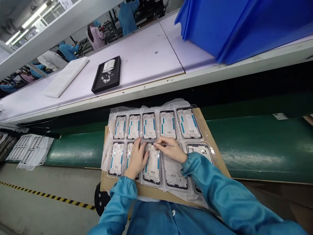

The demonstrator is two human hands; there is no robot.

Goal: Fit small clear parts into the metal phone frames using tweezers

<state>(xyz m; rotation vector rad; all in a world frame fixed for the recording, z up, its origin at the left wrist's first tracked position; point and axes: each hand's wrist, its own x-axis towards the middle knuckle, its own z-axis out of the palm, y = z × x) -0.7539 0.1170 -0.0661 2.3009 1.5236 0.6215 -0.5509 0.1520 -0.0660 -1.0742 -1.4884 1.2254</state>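
Note:
Two rows of phone frames [152, 169] lie in a clear plastic tray [142, 142] on a piece of cardboard [212, 140]. Most frames carry blue strips; the ones at the lower right show none that I can see. My right hand [170, 149] is closed on thin metal tweezers [171, 145], their tip over the top edge of the middle frame in the near row. My left hand [137, 158] rests across that frame and the one to its left, fingers apart and holding nothing. My right forearm partly covers the last frame of the near row.
A green conveyor belt [244, 147] runs beneath the cardboard. On the shelf [146, 55] above stand a black tray [96, 85] with small clear pieces, a white slab [67, 76] and a large blue bin [244, 29]. More frames [31, 148] lie at the left. Several people work beyond.

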